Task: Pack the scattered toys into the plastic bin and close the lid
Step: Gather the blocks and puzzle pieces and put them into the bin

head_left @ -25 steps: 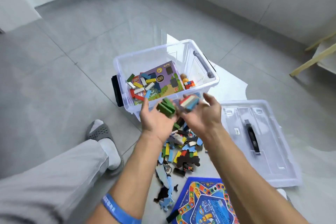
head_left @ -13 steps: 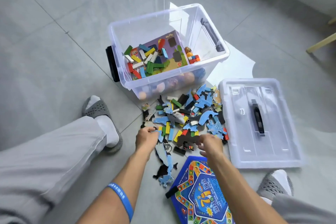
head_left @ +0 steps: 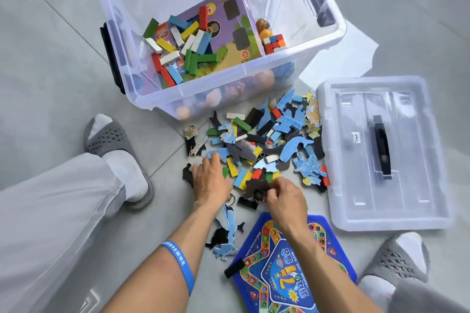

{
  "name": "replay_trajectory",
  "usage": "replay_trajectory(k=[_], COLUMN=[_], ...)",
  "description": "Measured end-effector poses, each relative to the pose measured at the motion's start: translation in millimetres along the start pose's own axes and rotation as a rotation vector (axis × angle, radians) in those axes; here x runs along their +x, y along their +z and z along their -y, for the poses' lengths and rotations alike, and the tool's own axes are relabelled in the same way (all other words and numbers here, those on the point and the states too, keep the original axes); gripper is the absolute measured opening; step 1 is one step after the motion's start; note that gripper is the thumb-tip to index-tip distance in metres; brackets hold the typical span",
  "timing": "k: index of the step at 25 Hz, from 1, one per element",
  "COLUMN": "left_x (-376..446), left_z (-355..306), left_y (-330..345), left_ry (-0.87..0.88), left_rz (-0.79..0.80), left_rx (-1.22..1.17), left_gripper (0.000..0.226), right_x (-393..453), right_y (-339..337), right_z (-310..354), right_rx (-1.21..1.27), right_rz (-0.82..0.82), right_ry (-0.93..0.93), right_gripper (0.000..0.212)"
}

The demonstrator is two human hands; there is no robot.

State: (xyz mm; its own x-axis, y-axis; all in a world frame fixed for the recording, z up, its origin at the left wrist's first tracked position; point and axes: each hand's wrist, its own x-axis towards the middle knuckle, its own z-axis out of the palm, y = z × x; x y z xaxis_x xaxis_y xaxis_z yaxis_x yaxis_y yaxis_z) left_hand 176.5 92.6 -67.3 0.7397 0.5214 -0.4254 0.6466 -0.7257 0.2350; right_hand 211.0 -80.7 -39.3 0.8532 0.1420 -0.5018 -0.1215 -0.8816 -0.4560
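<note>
Knelt over a pile of scattered toys (head_left: 267, 145) on the floor (head_left: 50, 58), just in front of the open plastic bin (head_left: 318, 40). Left hand (head_left: 211, 180) laid flat on the pile's near-left edge, fingers (head_left: 216, 160) stretched and gripping nothing. Right hand (head_left: 284, 198) curled at the pile's near edge, pinching a dark flat piece (head_left: 256, 185). Bin already loaded with coloured blocks (head_left: 178, 53) and a purple box (head_left: 229, 33). Lid (head_left: 381, 155) set on the floor right of the pile, handle up. Blue game board (head_left: 287, 269) beneath the right forearm.
</note>
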Motion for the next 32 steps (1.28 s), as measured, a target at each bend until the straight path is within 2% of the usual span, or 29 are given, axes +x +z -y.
replay_trajectory(k=[2, 5, 7, 8, 11, 14, 17, 19, 23, 25, 27, 30, 32], left_x=[0.0, 0.6, 4.3, 6.5, 11.3, 14.0, 19.5, 18.2, 11.4, 13.6, 16.1, 8.1, 0.7], left_z=[-0.9, -3.8, -7.8, -11.1, -21.1, -19.8, -16.8, -18.8, -20.3, -15.7, -9.2, -2.8, 2.5], left_y=[-0.3, -6.6, -8.9, -9.5, -7.4, -1.2, -1.4, -0.7, 1.9, -3.0, -9.1, -24.3, -32.6], left_ry=[-0.062, -0.279, -0.333, -0.305, -0.239, -0.252, -0.26, -0.227, -0.188, -0.268, -0.414, -0.587, -0.554], left_rz=[-0.028, -0.116, -0.148, -0.134, -0.043, 0.002, 0.038, 0.057, 0.03, 0.007, 0.014, 0.272, 0.452], left_rx=[-0.152, -0.46, -0.554, -0.538, -0.445, -0.396, -0.411, -0.363, -0.357, -0.503, -0.819, -1.574, -1.849], left_gripper=[0.043, 0.013, 0.015, 0.017, 0.005, 0.026, 0.032, 0.035, 0.032, 0.027, 0.022, 0.014, 0.016], right_x=[-3.4, -6.4, -5.2, -3.4, 9.3, 29.9, 37.6, 34.5, 30.2, 33.0, 33.0, 26.9, 22.5], right_y=[3.4, 1.8, -0.7, -1.8, -4.6, -4.6, 1.7, 7.6, 12.3, 8.0, 0.5, -14.3, -22.4], right_z=[-10.4, -16.7, -18.7, -18.4, -10.2, 4.1, 15.0, 16.7, 13.2, 5.7, -6.8, -22.6, -25.6], right_rx=[0.033, 0.116, 0.133, 0.135, 0.11, 0.023, -0.108, -0.145, -0.16, 0.032, 0.402, 1.023, 1.313], right_rz=[-0.025, -0.094, -0.108, -0.109, -0.134, -0.08, 0.015, 0.005, -0.067, -0.06, 0.008, 0.208, 0.403], right_ry=[0.047, 0.136, 0.162, 0.162, 0.166, 0.19, 0.207, 0.211, 0.163, 0.211, 0.272, 0.311, 0.302], right_gripper=[0.015, 0.016, 0.015, 0.014, 0.013, 0.021, 0.039, 0.045, 0.032, 0.029, 0.027, 0.014, 0.024])
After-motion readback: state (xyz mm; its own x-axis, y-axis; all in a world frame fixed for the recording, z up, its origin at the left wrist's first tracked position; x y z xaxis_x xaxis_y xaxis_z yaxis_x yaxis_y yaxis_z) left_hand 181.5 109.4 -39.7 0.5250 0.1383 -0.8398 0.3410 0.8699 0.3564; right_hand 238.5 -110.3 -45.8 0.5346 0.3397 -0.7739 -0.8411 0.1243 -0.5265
